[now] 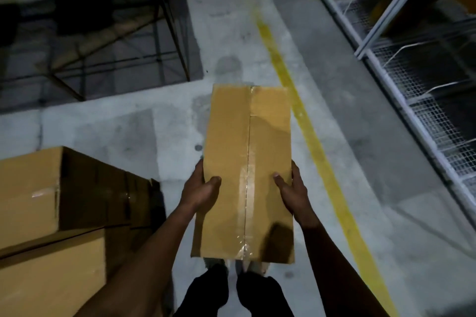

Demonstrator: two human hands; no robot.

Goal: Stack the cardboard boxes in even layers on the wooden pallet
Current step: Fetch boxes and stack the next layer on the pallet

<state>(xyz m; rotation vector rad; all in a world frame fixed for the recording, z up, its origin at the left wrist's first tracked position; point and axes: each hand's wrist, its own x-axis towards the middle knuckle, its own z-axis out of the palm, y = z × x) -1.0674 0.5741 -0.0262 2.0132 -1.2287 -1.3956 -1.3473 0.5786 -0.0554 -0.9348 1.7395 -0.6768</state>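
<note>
cardboard box [244, 170], long and taped, is gripped at its two sides by left hand [199, 192] and right hand [292, 192], thumbs on top. their other fingers are hidden behind it. stacked boxes [43, 213] are cut off at the left edge.

Yellow floor line [313, 141], wire shelving [422, 100]

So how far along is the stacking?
Done: boxes stand stacked at lower left; their base is hidden. In hand: the left hand and right hand grip a taped box over the floor. Left: setting it on the stack.
</note>
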